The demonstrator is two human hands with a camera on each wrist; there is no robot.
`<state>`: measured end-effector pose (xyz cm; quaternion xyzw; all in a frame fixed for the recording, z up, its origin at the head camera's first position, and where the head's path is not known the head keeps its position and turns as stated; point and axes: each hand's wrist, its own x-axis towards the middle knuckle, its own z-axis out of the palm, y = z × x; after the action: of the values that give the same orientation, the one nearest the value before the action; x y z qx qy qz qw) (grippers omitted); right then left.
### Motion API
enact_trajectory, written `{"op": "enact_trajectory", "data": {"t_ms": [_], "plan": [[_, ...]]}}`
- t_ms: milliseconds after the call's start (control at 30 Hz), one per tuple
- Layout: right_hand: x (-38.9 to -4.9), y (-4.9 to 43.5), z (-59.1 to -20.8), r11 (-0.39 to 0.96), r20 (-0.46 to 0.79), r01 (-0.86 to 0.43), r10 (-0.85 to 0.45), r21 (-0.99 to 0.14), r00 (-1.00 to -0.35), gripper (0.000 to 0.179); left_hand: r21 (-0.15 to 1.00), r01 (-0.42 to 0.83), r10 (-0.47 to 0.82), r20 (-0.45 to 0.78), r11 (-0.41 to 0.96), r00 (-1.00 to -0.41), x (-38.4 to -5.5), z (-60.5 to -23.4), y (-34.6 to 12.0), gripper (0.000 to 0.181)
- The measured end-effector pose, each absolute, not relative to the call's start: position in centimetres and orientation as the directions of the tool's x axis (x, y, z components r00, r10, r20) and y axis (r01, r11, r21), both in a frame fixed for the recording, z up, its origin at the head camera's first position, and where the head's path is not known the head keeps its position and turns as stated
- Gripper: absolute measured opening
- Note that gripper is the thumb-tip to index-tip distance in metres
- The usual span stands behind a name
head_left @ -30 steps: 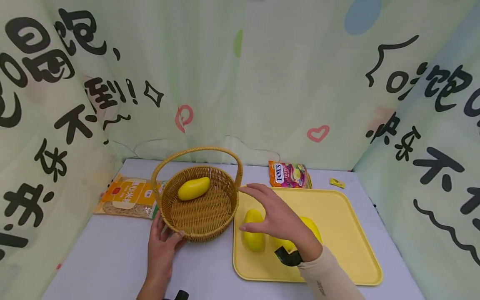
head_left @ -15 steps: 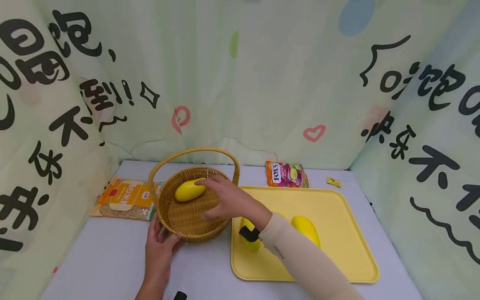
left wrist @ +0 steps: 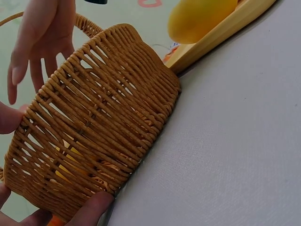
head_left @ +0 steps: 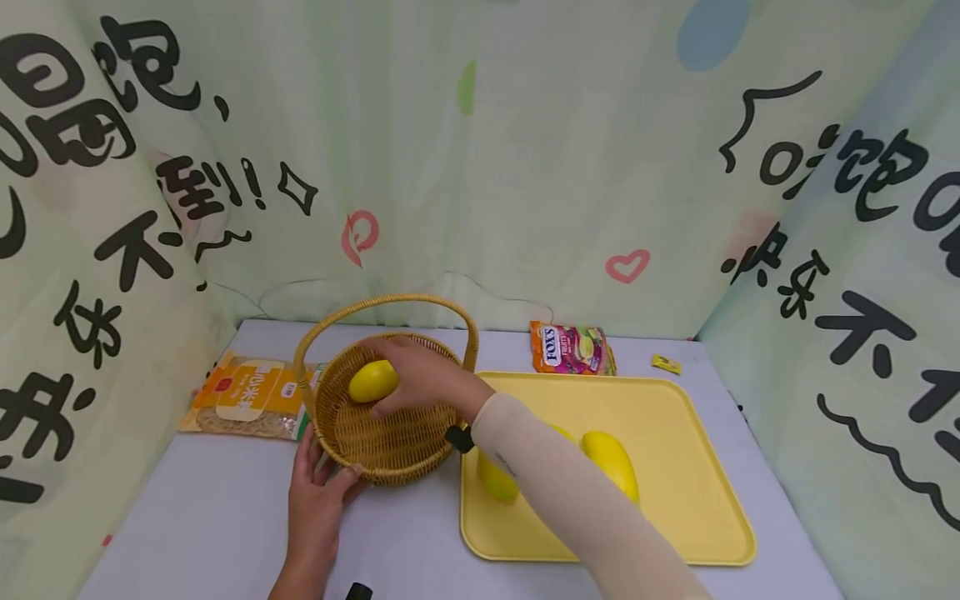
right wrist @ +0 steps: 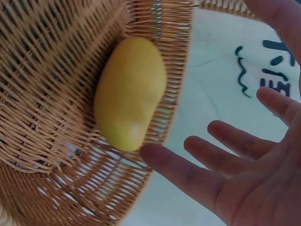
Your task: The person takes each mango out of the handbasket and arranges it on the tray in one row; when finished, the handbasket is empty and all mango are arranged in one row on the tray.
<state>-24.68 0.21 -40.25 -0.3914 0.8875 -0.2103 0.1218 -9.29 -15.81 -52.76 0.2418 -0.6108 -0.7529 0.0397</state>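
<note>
A yellow mango [head_left: 371, 383] lies inside the round wicker basket [head_left: 382, 437], against its far left wall. My left hand [head_left: 318, 500] grips the basket's near left side, thumb at the rim and fingers on the woven wall [left wrist: 103, 108]. Over the basket reaches my right hand [head_left: 423, 379], its fingers spread and holding nothing. In the right wrist view, one fingertip of the right hand [right wrist: 249, 174] is right at the end of the mango [right wrist: 131, 94]. The basket's arched handle [head_left: 390, 300] stands upright.
On the right lies a yellow tray [head_left: 697, 475] bearing mangoes [head_left: 613, 467], partly covered by the right sleeve [head_left: 570, 500]. An orange grain bag [head_left: 251, 396] is left of the basket. A candy bag [head_left: 573, 348] and small yellow packet [head_left: 666, 363] lie behind the tray.
My right hand has moved left from above the tray to over the mango in the basket. The left hand keeps its grip on the basket.
</note>
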Motion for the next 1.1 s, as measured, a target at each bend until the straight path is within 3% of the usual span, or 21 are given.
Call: {"op": "enact_trajectory", "data": {"t_ms": [300, 667, 1100], "plan": [[-25.5, -1.5, -41.6, 0.683, -0.152, -0.58, -0.695, -0.444, -0.703, 0.092, 0.942, -0.225, -0.35, -0.304, -0.248, -0.886, -9.3, -52.6, -15.9, 0.105], [-25.7, -2.8, -42.8, 0.735, -0.267, -0.569, -0.67, -0.368, -0.693, 0.081, 0.94, -0.223, -0.35, -0.307, -0.259, -0.885, -9.2, -52.8, -15.9, 0.105], [-25.7, -3.7, -44.0, 0.79, -0.308, -0.584, -0.612, -0.187, -0.729, 0.075, 0.942, -0.213, -0.352, -0.297, -0.258, -0.888, -9.2, -52.9, -15.9, 0.105]]}}
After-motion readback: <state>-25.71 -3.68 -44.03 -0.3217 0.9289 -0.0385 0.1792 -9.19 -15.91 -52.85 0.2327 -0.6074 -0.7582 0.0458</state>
